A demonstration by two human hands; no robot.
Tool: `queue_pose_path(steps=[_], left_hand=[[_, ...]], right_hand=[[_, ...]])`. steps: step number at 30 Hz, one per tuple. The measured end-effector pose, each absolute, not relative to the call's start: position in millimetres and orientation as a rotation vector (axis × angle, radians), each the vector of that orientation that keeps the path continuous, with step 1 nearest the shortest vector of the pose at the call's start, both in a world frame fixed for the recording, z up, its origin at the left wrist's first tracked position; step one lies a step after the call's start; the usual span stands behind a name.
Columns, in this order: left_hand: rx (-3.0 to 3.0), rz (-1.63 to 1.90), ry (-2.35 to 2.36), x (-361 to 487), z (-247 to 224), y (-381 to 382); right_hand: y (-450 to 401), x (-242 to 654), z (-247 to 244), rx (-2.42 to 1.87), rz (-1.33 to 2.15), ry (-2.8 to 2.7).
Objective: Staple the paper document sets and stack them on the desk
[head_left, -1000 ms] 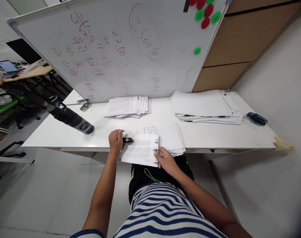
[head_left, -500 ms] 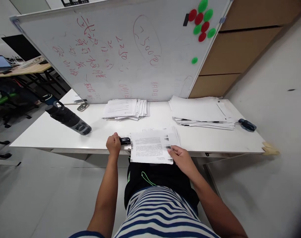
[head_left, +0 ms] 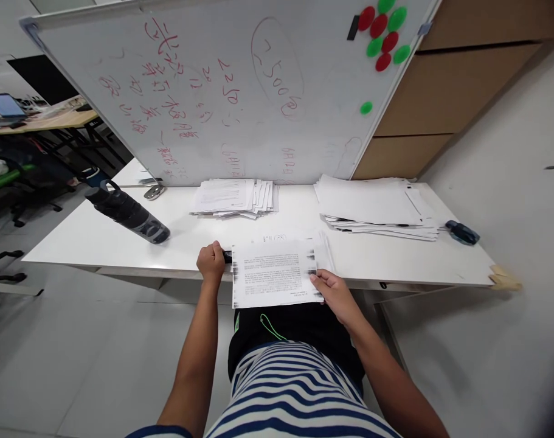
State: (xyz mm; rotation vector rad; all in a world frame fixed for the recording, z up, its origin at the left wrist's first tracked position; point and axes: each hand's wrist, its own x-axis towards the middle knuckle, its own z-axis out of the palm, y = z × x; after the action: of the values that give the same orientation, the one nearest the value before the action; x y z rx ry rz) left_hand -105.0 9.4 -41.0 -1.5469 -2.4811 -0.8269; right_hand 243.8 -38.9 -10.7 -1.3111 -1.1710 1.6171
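My left hand [head_left: 211,261] is closed around a black stapler [head_left: 228,257] at the desk's front edge. Only a short dark piece of the stapler shows between my fist and the paper. Printed sheets [head_left: 273,277] with dark smudges along both sides lie level in front of my body, overhanging the edge. Their right side is pinched by my right hand [head_left: 335,293], thumb on top. The sheets' left edge reaches over the stapler's front end, so its jaws are hidden. Behind them, more white paper [head_left: 326,250] rests on the desk.
On the white desk [head_left: 299,210], one paper stack [head_left: 226,196] stands back left and a larger one [head_left: 368,201] back right. A dark bottle [head_left: 128,213] and a grey mouse [head_left: 154,192] are at left. A whiteboard [head_left: 204,109] and cardboard boxes [head_left: 408,97] rise behind.
The printed sheets have shifted left and slightly toward my body, covering more of the stapler. My left hand keeps its grip, and the camera view has turned a little.
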Motion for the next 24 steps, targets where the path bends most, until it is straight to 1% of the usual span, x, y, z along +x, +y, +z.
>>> queue_pose_path(steps=[4,7,10,14,16,20,24], left_hand=[[-1.55,-0.822,-2.477,-104.6,-40.7,9.5],[-1.544,-0.833,-2.477,-105.6,-41.7,10.2],[-1.535,-0.837,-2.483,-106.3,-43.0,10.8],[-1.524,-0.836,-2.476,-105.0,-42.8,10.3],[-1.528,-0.818,-2.468,-105.2,-41.2,10.5],[-1.63,-0.728,-2.432,-114.7,-34.8,14.6],[-1.585,-0.692,-2.453,-135.0,-22.3,22.7]], right_hand=[[-35.2,245.7,-3.2,-1.333,1.607,-1.206],[-21.9,252.5,4.1,-1.336,1.505,-1.235],[-6.3,259.8,8.3,-1.441,1.237,-1.382],[1.1,266.3,7.2,-1.924,0.659,-1.764],[0.5,271.1,3.0,-2.037,0.467,-1.822],[7.6,289.4,-15.0,-2.05,0.294,-1.696],[26.6,305.9,-42.2,-2.029,0.222,-1.628]])
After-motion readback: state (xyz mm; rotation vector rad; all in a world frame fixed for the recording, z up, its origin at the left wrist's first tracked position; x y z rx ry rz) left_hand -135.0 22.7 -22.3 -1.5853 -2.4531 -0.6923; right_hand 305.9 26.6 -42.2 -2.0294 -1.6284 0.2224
